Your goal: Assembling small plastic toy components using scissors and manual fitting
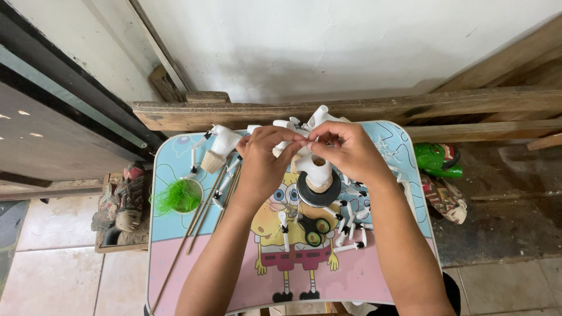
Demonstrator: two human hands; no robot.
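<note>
Both hands meet over the middle of a small cartoon-printed table (175, 234). My left hand (264, 161) and my right hand (346, 149) pinch a small white piece between their fingertips, just above a white puppet torso (316, 169) that stands upright on a black ring (319, 196). Another white puppet body (222, 143) with a thin jointed arm lies at the table's far left. Several white limb pieces (351, 225) with black joints lie to the right of the ring. Black scissors (313, 228) rest in the middle.
A tuft of green fibre (178, 196) sits in a small bowl at the left. Thin wooden sticks (202, 219) lie slanted beside it. Rough wooden planks (351, 108) run behind the table. A green toy (439, 159) and painted puppets lie on the floor on both sides.
</note>
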